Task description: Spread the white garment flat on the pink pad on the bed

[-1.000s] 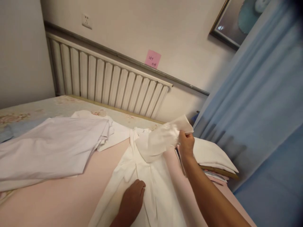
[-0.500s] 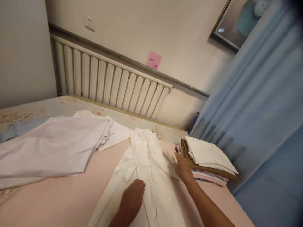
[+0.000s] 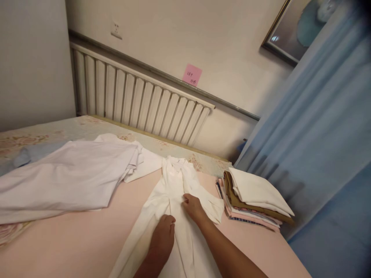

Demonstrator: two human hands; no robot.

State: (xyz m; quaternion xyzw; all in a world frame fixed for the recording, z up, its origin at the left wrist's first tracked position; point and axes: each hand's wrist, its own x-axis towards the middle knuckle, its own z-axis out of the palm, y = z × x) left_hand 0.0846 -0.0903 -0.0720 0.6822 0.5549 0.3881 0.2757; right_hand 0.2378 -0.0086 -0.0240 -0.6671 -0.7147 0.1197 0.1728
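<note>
White cloth fills the middle of the view: a pale garment (image 3: 176,193) lies spread lengthwise on the pink bed sheet (image 3: 72,247), its collar end away from the person and its lower part running out of view at the bottom edge. The left hand (image 3: 162,241) lies palm down on the garment's midline, fingers straight and close together. Its grip is slack and closes on nothing; it only presses the cloth flat. Just beyond it and slightly to its right, the right hand (image 3: 193,206) rests on the same garment where a folded sleeve (image 3: 213,208) crosses in from the side. Its fingers lie on the fabric and its grip is likewise apart, clamping nothing. The two hands are near each other but not touching. To the right of the right hand, just past the sleeve's end, a stack of folded clothes (image 3: 255,193) sits on the bed, white on top, brown beneath, then pink and striped layers. Well off to the left of the left hand lies a larger heap of white fabric (image 3: 66,177), loosely folded, with one corner reaching close to the garment's collar. Beyond both hands a slatted panel (image 3: 139,100) stands against the wall with a pink sticky note (image 3: 191,75) above it, and a blue curtain (image 3: 319,123) hangs off to the right.
</note>
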